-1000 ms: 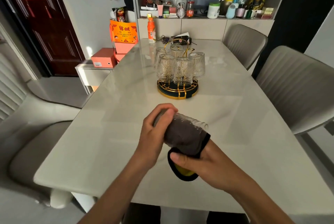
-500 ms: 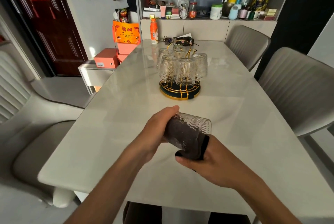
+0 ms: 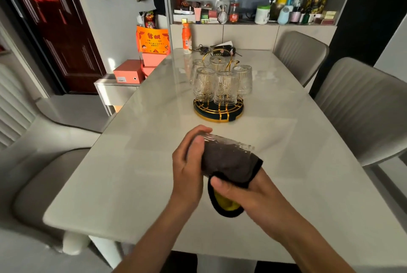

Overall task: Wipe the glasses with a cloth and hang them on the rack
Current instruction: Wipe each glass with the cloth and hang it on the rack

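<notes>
A ribbed clear glass (image 3: 222, 142) lies on its side above the table's near half. My left hand (image 3: 189, 169) grips its base end. A dark cloth (image 3: 226, 163) with a yellow underside is stuffed inside the glass and spills out of its mouth. My right hand (image 3: 248, 195) pinches that cloth at the mouth. Farther back stands the round gold-and-dark rack (image 3: 218, 112) with several glasses (image 3: 225, 89) hanging upside down on it.
The pale marble table (image 3: 136, 176) has grey chairs on the left (image 3: 39, 176) and right (image 3: 361, 110). An orange bottle (image 3: 186, 38) and keys sit at the far end. Orange boxes (image 3: 127, 72) stand on a low side table.
The cloth's yellow underside, hidden half a second ago, hangs out below my right hand again. Both hands and the glass shifted slightly as the cloth turned inside the glass.
</notes>
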Motion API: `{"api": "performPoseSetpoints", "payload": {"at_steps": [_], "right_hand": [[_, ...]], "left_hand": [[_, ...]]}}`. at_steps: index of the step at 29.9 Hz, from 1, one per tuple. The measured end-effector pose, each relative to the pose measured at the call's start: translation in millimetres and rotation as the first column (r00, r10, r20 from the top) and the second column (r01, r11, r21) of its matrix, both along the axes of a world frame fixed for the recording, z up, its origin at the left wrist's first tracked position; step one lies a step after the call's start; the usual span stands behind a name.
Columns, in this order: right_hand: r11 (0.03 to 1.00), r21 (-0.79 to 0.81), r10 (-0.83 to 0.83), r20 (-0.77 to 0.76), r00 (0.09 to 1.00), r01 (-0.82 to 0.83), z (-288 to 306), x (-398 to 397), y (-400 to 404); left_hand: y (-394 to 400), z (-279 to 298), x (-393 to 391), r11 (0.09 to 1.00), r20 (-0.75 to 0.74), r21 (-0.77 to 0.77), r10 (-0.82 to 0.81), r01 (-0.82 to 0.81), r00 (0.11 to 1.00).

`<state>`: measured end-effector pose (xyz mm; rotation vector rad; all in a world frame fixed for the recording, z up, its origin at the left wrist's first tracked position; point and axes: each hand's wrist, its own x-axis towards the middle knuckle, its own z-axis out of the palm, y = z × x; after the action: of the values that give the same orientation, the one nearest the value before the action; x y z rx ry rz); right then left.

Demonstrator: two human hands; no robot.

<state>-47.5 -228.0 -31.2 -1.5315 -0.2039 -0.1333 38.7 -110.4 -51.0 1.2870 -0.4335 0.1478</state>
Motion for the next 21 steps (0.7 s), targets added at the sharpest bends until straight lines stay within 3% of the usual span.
{"api": "performPoseSetpoints", "payload": {"at_steps": [2, 3, 4, 5, 7, 8, 9, 10, 12, 13, 14, 15, 17, 18, 19, 21], "right_hand": [[0.901, -0.433, 0.003, 0.038, 0.999, 0.014, 3, 3, -3], [0.825, -0.563, -0.027, 0.054, 0.998, 0.052, 4, 5, -7], [0.809, -0.583, -0.055, 0.059, 0.997, 0.079, 1, 7, -9], [0.847, -0.521, -0.082, 0.061, 0.995, 0.102, -1, 6, -9], [0.986, -0.142, -0.089, -0.012, 0.996, 0.087, 0, 5, -5], [0.998, -0.008, -0.061, -0.039, 0.997, 0.061, -1, 6, -5], [0.999, -0.014, -0.041, -0.025, 0.999, 0.040, 0, 5, -5], [0.993, -0.120, -0.020, -0.002, 1.000, 0.019, 0, 5, -8], [0.882, -0.471, 0.014, 0.019, 1.000, -0.003, 2, 6, -11], [0.827, -0.562, 0.004, 0.025, 1.000, 0.011, 1, 6, -13], [0.830, -0.557, -0.017, 0.028, 0.999, 0.030, -3, 6, -13], [0.877, -0.478, -0.048, 0.032, 0.998, 0.058, -3, 5, -12], [0.996, -0.070, -0.050, -0.024, 0.998, 0.048, -1, 2, -7], [0.995, 0.100, -0.016, -0.054, 0.998, 0.022, -3, 2, -6], [0.988, 0.154, 0.013, -0.061, 0.998, -0.003, -1, 1, -4], [0.997, -0.068, 0.042, -0.030, 0.999, -0.044, 1, 0, -2]], "left_hand": [[2, 17, 16, 0.953, -0.286, 0.249, -0.097, 0.172, 0.953], [2, 22, 21, 0.904, -0.451, 0.293, -0.156, 0.311, 0.879], [1, 22, 23, 0.895, -0.511, 0.272, -0.178, 0.355, 0.841], [-1, 18, 21, 0.929, -0.446, 0.224, -0.169, 0.293, 0.879], [-7, 6, 10, 0.996, -0.112, 0.056, -0.058, 0.065, 0.992], [-6, 1, 2, 0.999, -0.002, -0.025, -0.021, 0.021, 1.000], [-6, -1, 1, 0.999, 0.021, -0.043, -0.019, 0.020, 1.000], [-5, 2, 6, 0.999, -0.031, 0.005, -0.043, 0.044, 0.999], [-2, 15, 20, 0.946, -0.285, 0.258, -0.121, 0.198, 0.951], [-2, 21, 23, 0.887, -0.412, 0.333, -0.169, 0.320, 0.895], [-2, 20, 24, 0.872, -0.443, 0.341, -0.179, 0.350, 0.878], [-2, 16, 23, 0.910, -0.378, 0.293, -0.171, 0.293, 0.910], [-5, 4, 11, 0.990, -0.104, 0.015, -0.137, 0.140, 0.985], [-4, -1, 3, 0.983, -0.020, -0.119, -0.143, 0.140, 0.989], [-4, -2, 0, 0.971, -0.006, -0.181, -0.157, 0.153, 0.988], [-2, 8, 6, 0.988, -0.098, -0.087, -0.138, 0.130, 0.986]]}}
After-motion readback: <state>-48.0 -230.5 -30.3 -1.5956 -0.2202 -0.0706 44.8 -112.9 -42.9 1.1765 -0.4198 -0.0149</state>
